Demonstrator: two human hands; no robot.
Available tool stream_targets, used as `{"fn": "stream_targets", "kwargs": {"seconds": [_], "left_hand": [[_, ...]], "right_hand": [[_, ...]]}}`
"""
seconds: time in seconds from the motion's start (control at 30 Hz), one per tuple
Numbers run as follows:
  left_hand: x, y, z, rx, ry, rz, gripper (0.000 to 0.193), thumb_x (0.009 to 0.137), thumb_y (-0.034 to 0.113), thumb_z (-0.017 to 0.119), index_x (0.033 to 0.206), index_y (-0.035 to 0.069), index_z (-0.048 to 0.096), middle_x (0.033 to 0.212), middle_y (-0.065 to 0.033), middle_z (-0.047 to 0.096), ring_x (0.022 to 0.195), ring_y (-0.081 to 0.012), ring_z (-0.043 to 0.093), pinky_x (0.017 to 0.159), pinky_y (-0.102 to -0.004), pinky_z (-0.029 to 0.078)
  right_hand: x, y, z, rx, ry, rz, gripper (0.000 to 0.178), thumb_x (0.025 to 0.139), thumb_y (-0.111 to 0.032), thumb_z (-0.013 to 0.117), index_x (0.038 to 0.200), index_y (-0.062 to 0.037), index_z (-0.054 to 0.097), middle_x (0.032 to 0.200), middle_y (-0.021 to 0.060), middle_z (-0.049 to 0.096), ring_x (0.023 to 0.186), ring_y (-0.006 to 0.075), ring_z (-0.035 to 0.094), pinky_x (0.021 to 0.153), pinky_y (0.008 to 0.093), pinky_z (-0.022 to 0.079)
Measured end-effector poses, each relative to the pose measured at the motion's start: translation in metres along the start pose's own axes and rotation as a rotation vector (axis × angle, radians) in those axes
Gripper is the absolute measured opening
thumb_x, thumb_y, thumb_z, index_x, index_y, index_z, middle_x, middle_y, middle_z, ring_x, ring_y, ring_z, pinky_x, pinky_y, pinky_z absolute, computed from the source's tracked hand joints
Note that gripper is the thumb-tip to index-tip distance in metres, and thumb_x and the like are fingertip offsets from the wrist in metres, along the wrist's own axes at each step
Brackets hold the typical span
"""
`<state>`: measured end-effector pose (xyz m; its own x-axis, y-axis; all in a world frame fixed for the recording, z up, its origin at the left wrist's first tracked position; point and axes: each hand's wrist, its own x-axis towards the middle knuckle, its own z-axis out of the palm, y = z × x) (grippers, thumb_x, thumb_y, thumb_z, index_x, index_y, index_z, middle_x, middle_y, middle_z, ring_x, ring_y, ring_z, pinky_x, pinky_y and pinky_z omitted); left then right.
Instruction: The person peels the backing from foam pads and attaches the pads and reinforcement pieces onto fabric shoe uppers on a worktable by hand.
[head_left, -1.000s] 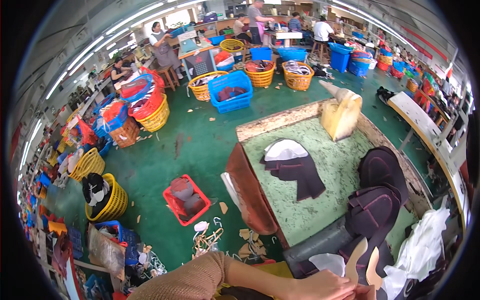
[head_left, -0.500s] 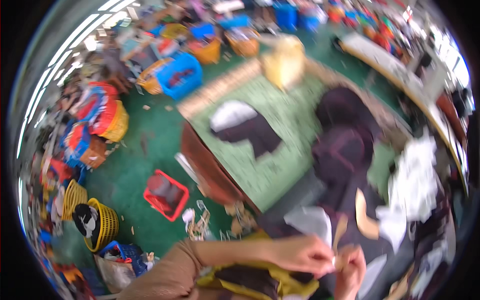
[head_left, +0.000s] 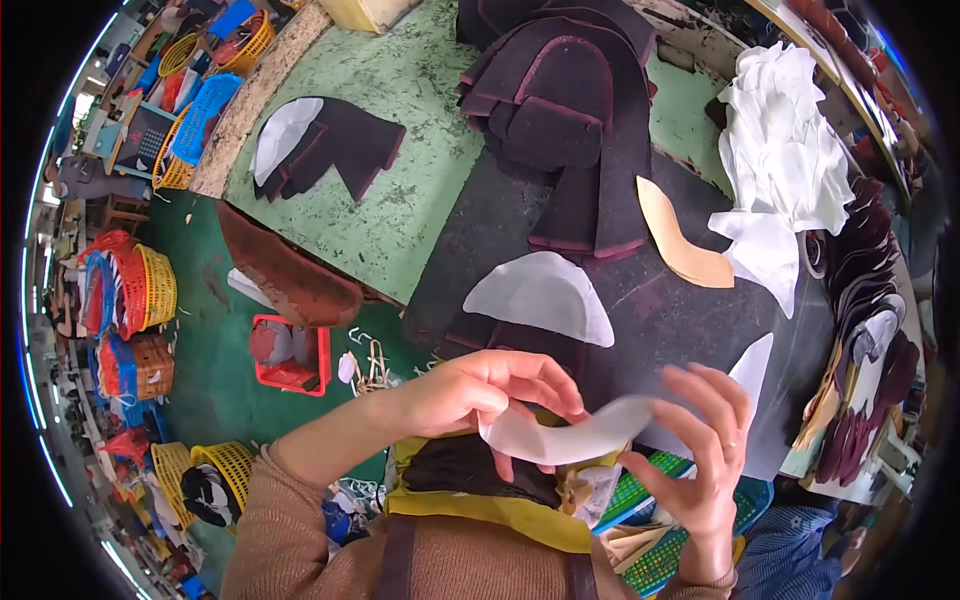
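Note:
A curved white piece of thin sheet material spans the space between my hands, above my lap. My left hand grips its left end between thumb and fingers. At the other end, my right hand has its fingers spread, with the fingertips close to the piece; whether they touch it is unclear. Just beyond, a half-round white piece lies over dark fabric on the black work surface. To its right rests a curved tan piece. Behind them are stacked dark cut pieces with reddish edges.
A pile of white pieces stands at the back right, with dark stacked pieces beside it. A dark piece with white on it lies on the green board. Left on the floor are a red basket and yellow baskets.
My hands were pinched close together and are now apart, with the curved white piece stretched out between them. The right fingers have spread. The view has swung toward the work surface.

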<state>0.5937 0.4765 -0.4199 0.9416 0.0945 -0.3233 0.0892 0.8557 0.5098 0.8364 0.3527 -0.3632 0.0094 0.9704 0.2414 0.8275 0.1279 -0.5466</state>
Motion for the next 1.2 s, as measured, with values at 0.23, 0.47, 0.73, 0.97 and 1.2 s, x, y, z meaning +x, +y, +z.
{"fn": "stream_targets", "kwargs": {"seconds": [0.23,0.47,0.73,0.97,1.2], "left_hand": [[-0.013,0.025,-0.019,0.190,0.224,0.189,0.080,0.099,0.061,0.035,0.142,-0.006,0.041,0.142,-0.0288,0.049,0.107,-0.0467,0.066,0.070,-0.0496,0.064],[-0.001,0.064,-0.049,0.857,0.649,0.276,0.032,0.099,0.027,0.062,0.089,-0.002,0.071,0.073,-0.0056,0.068,0.059,-0.0099,0.064,0.054,-0.0230,0.050],[0.016,0.117,-0.081,0.785,0.713,0.225,0.024,0.090,0.016,0.076,0.074,-0.001,0.070,0.058,-0.0011,0.061,0.045,-0.0024,0.051,0.040,-0.0191,0.034],[0.025,0.118,-0.100,0.857,0.759,0.121,0.025,0.088,0.019,0.078,0.073,0.000,0.070,0.058,-0.0017,0.062,0.045,-0.0033,0.053,0.040,-0.0194,0.035],[0.022,0.116,-0.092,1.906,0.879,0.061,0.029,0.079,0.025,0.081,0.066,0.008,0.061,0.055,-0.0018,0.056,0.052,-0.0232,0.059,0.052,-0.0348,0.045]], "right_hand": [[0.020,0.025,0.029,0.487,-0.080,0.253,0.018,0.078,0.003,0.080,0.088,-0.0028,0.066,0.079,0.0060,0.070,0.070,0.0141,0.067,0.065,0.0241,0.051],[0.076,0.047,0.060,0.864,-0.306,0.680,0.014,0.095,-0.009,0.069,0.089,0.0032,0.065,0.073,0.0037,0.067,0.066,0.0056,0.061,0.060,0.0211,0.049],[0.146,0.072,0.072,0.783,-0.340,0.686,0.021,0.096,-0.014,0.068,0.085,0.0037,0.064,0.064,0.0036,0.064,0.053,0.0057,0.058,0.050,0.0200,0.046],[0.162,0.080,0.091,0.677,-0.430,0.713,0.023,0.094,-0.013,0.070,0.081,0.0043,0.065,0.063,0.0045,0.064,0.052,0.0070,0.059,0.049,0.0218,0.045],[0.152,0.070,0.095,0.358,-0.418,0.543,0.022,0.089,-0.014,0.071,0.078,0.0056,0.068,0.063,0.0116,0.067,0.052,0.0120,0.063,0.051,0.0254,0.049]]}}
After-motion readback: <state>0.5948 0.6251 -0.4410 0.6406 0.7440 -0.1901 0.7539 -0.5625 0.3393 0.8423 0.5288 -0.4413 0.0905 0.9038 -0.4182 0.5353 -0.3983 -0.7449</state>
